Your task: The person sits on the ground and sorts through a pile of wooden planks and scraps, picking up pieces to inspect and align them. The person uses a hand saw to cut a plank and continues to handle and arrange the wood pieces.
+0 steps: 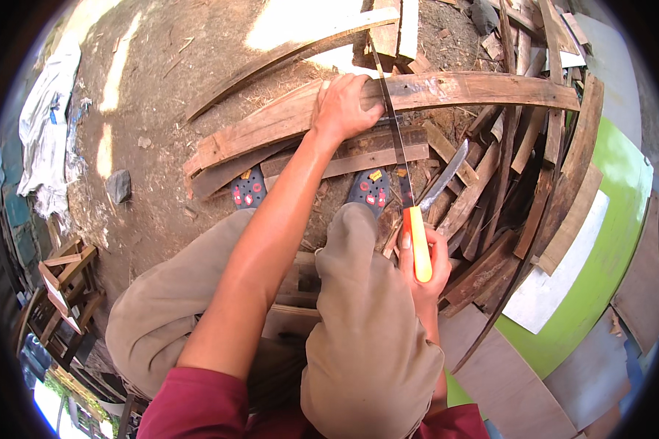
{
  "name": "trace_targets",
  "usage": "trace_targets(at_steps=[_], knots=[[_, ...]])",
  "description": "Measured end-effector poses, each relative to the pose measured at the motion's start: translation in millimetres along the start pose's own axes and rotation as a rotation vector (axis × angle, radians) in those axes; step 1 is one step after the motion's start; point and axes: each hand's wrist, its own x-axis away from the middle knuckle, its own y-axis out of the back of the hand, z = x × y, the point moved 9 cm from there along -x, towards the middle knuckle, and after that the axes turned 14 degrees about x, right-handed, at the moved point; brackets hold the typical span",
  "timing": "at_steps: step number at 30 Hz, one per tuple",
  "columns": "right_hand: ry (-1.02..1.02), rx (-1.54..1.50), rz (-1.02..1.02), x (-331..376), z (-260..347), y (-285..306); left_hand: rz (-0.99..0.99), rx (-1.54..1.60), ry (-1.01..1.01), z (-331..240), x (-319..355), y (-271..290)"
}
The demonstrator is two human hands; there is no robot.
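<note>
A long worn wooden plank [461, 89] lies crosswise in front of me, propped on other pieces of wood. My left hand [345, 104] is closed over it, pressing on its top and near edge. My right hand [430, 265] grips the orange and yellow handle of a handsaw [419, 245]. The saw's thin dark blade runs away from me and crosses the plank just right of my left hand. Whether the teeth have cut into the wood I cannot tell. Beside the saw lies a curved metal blade [447, 175], its handle end hidden.
Scrap wood [542, 190] is heaped at the right, by a green sheet [586, 256]. Another long board [271, 62] lies beyond the plank. A grey stone [118, 186] and white sacking [47, 132] are on the dirt at left. My shoes [368, 189] are close under the plank.
</note>
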Motion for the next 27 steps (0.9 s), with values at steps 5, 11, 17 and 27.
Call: trace_targets(at_steps=[5,11,17,27], knots=[[-0.016,-0.031,-0.001,2,-6,-6,-0.003,-0.001,-0.004,1,0,0],[0.022,-0.012,0.045,-17,-3,-12,0.038,-0.026,0.021,1,-6,-2],[0.080,0.059,0.009,0,9,4,-0.031,0.003,-0.012,0,0,-1],[0.114,0.107,-0.004,-10,19,2,-0.017,-0.005,-0.026,-7,-3,-2]])
